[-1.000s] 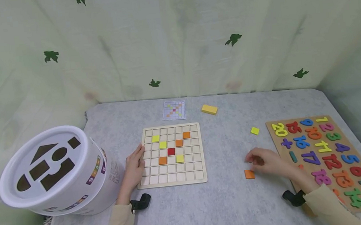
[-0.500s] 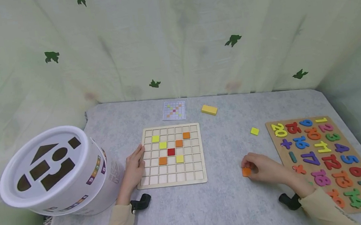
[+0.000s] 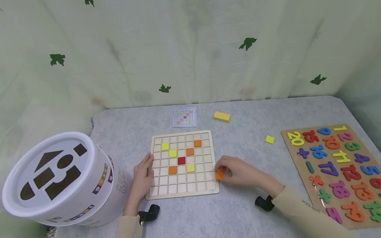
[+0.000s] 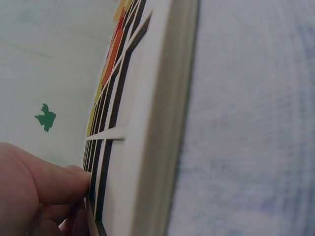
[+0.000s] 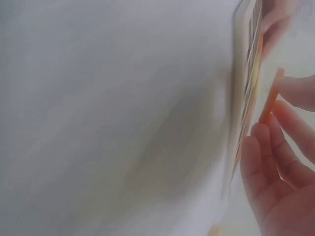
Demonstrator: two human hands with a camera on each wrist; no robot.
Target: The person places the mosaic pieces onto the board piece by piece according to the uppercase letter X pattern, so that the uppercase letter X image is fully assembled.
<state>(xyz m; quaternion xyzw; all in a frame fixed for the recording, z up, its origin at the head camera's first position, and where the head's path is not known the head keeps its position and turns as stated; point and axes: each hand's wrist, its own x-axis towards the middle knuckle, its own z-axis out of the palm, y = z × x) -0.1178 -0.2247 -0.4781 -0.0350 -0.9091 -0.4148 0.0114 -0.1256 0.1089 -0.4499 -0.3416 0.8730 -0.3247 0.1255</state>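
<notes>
In the head view, a wooden grid board (image 3: pixel 184 189) lies at mid-table with yellow, orange and red square tiles in some cells. My left hand (image 3: pixel 142 177) holds the board's left edge; the left wrist view shows the thumb (image 4: pixel 64 184) at the rim with curled fingers behind it. My right hand (image 3: pixel 239 171) pinches an orange square tile (image 3: pixel 219 175) at the board's right edge. Seen from the right wrist, the tile (image 5: pixel 271 96) stands on edge between thumb and fingertips, close over the board. A loose yellow tile (image 3: pixel 269 139) lies farther right.
Behind the board are a small printed pattern card (image 3: pixel 184 117) and a yellow block (image 3: pixel 222 117). On the left stands a large white tub (image 3: pixel 90 195) with shaped holes in its lid. A number puzzle board (image 3: pixel 292 155) covers the right side.
My right hand has taken up the orange tile from the table and carried it left to the grid board's right edge. The left hand has stayed at the board.
</notes>
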